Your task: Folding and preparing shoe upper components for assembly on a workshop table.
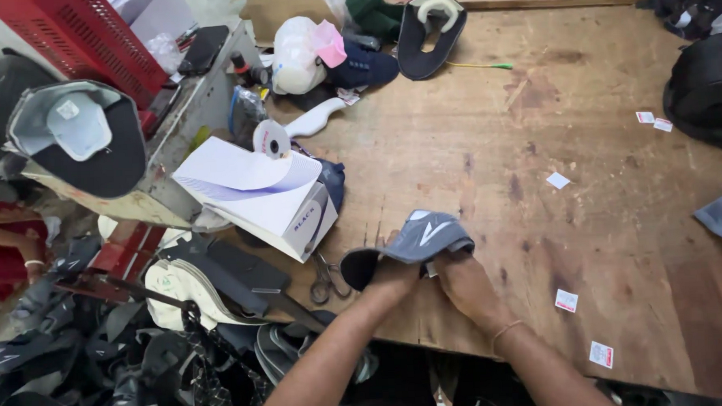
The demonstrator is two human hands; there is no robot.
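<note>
Both my hands grip a grey shoe upper (pixel 424 237) with a white stripe and dark lining, near the front edge of the wooden table (pixel 587 177). My left hand (pixel 393 278) holds its left, dark-lined part. My right hand (pixel 462 284) holds its right underside, fingers tucked beneath the fabric. The piece lies low over the tabletop.
Scissors (pixel 325 279) lie just left of my hands. A white box with paper sheets (pixel 263 195) stands further left, above a pile of dark shoe parts (pixel 124 359). Small labels (pixel 566 300) dot the table. Black bags (pixel 709 90) sit at right, shoe pieces (pixel 427 34) at the back.
</note>
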